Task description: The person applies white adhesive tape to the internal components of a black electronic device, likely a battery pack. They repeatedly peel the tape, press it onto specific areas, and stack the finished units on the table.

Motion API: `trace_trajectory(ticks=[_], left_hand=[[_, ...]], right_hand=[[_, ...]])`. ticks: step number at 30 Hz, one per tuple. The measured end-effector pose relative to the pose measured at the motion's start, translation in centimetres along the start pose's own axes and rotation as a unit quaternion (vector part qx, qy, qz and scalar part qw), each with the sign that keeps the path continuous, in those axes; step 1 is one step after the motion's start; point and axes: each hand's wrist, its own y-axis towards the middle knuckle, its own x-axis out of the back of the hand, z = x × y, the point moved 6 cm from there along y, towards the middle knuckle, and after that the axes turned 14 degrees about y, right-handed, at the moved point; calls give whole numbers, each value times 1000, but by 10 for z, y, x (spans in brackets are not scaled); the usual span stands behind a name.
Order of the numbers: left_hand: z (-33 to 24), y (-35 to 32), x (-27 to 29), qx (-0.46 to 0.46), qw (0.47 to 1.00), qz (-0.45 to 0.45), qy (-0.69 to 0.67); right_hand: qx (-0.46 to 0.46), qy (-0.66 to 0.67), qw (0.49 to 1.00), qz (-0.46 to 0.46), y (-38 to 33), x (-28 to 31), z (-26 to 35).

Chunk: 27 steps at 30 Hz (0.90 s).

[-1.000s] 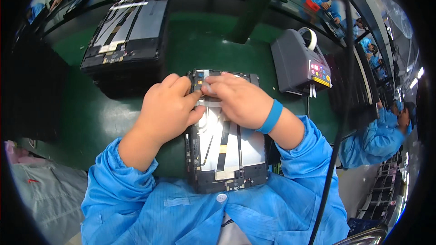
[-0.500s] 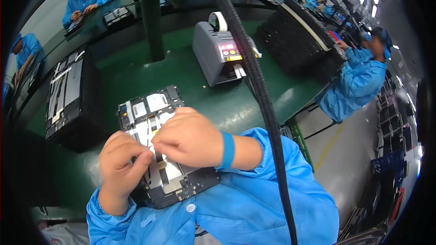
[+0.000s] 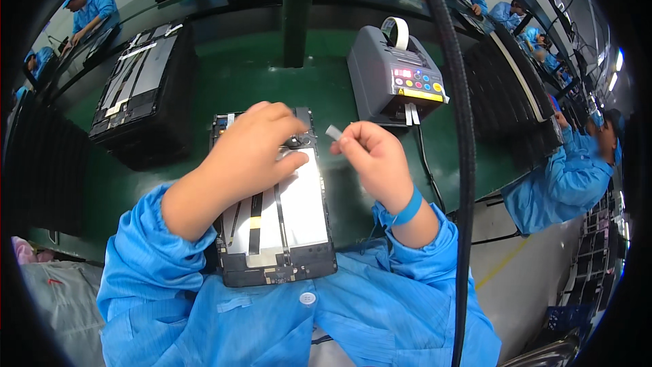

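An opened tablet (image 3: 303, 221) lies in front of me, its silvery battery area, black flat cables and circuit parts exposed. My left hand (image 3: 255, 143) reaches over its far half, fingers bent and thumb apart, with nothing seen between them. It hides part of the tablet's upper left, and I cannot tell whether it touches the tablet. Just right of the tablet, my right hand (image 3: 377, 163) is raised, thumb and forefinger pinching a short strip of pale tape (image 3: 333, 132). A blue band circles the right wrist.
A grey tape dispenser (image 3: 384, 78) with a white roll and lit display stands far right, two strip ends at its front. At left rises a stack of opened tablets (image 3: 139, 88); dark stacked trays (image 3: 492, 95) stand right. A black cable (image 3: 462, 122) hangs across the view. Co-workers sit around.
My hands were close together over the tablet and are now apart. The right one has moved right with the tape strip; the left has moved toward the tablet's far end. The view has shifted.
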Motion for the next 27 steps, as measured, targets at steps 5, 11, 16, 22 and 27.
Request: trace_trajectory(ticks=[5,11,16,22,27], left_hand=[[1,10,-23,-37,997,36,62],[15,0,-13,-43,996,15,71],[10,11,-23,-34,999,9,5],[14,6,-22,-77,997,26,13],[21,-3,-12,-40,999,32,8]], right_hand=[[-57,112,991,37,26,5,-23],[-56,45,995,75,39,6,-34],[-98,32,995,16,66,-4,-37],[-133,61,988,56,66,-7,-45],[-131,59,987,72,72,-15,-52]])
